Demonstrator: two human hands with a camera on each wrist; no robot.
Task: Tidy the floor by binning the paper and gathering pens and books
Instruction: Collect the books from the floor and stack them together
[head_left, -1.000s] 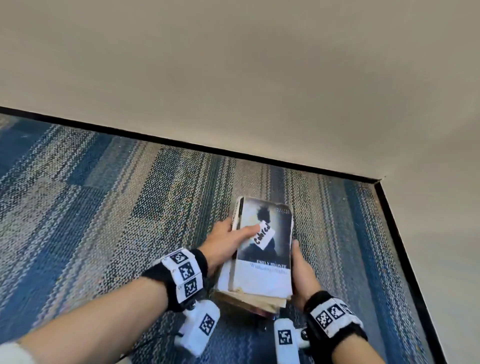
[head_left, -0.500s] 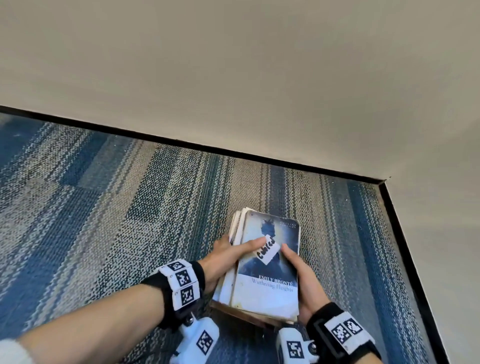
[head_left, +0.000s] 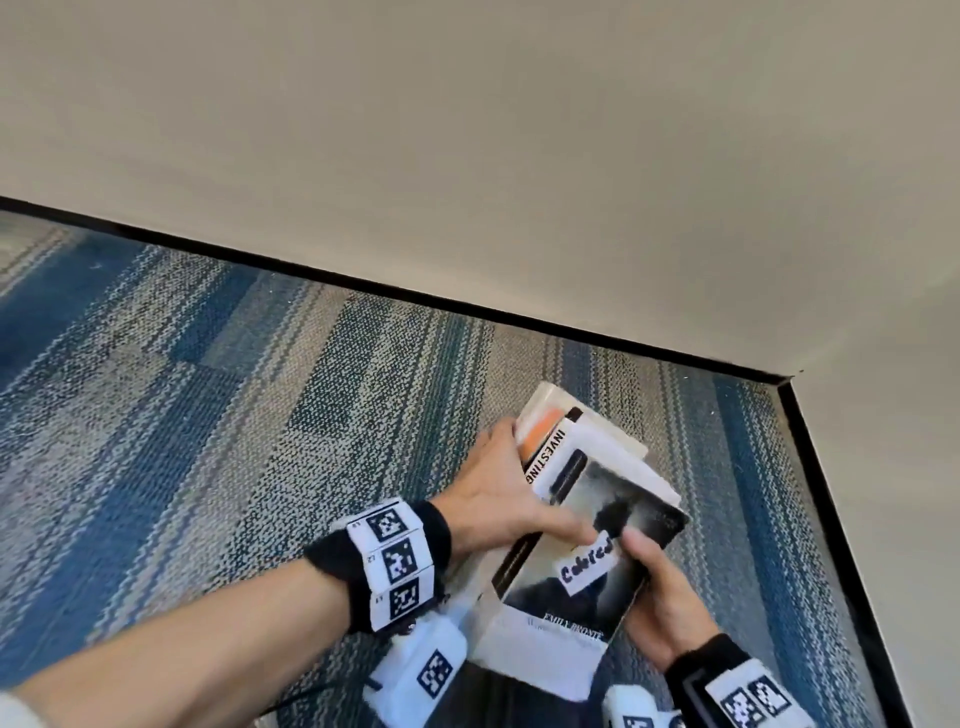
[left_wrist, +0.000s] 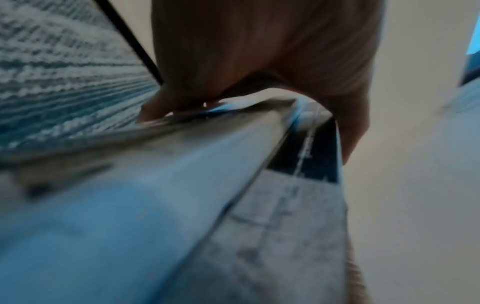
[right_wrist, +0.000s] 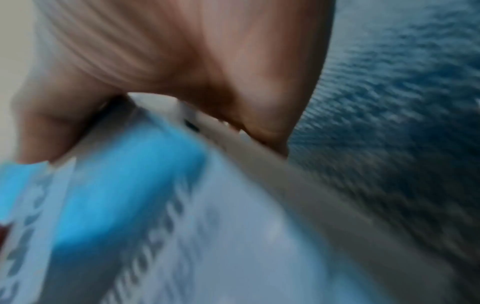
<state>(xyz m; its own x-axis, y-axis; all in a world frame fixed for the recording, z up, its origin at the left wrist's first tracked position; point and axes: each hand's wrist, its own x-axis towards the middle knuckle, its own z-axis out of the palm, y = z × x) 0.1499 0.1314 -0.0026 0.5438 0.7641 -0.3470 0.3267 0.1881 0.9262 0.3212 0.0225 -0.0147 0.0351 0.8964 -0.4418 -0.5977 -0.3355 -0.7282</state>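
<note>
I hold a stack of books (head_left: 576, 540) above the carpet, near the room's corner. The top book has a dark cover (head_left: 628, 525) with a white handwritten label (head_left: 588, 564). Beneath it show a white spine reading INVESTING (head_left: 545, 457) and an orange one (head_left: 540, 434). My left hand (head_left: 514, 499) grips the stack's left side, thumb lying across the top cover. My right hand (head_left: 652, 587) grips the right edge, thumb on top by the label. Both wrist views are blurred; the left hand (left_wrist: 233, 82) and the right hand (right_wrist: 168, 86) clamp the books (left_wrist: 233, 185) (right_wrist: 182, 226) there. No pens or paper show.
Blue and grey patterned carpet (head_left: 208, 415) covers the floor. A beige wall (head_left: 467, 156) with a black baseboard (head_left: 415, 296) runs across the back. It meets a second wall (head_left: 893, 519) at the corner on the right.
The stack has tilted and turned to the right, so the lower books' spines now show. My right thumb came on top half a second ago and stays there. The view swung left.
</note>
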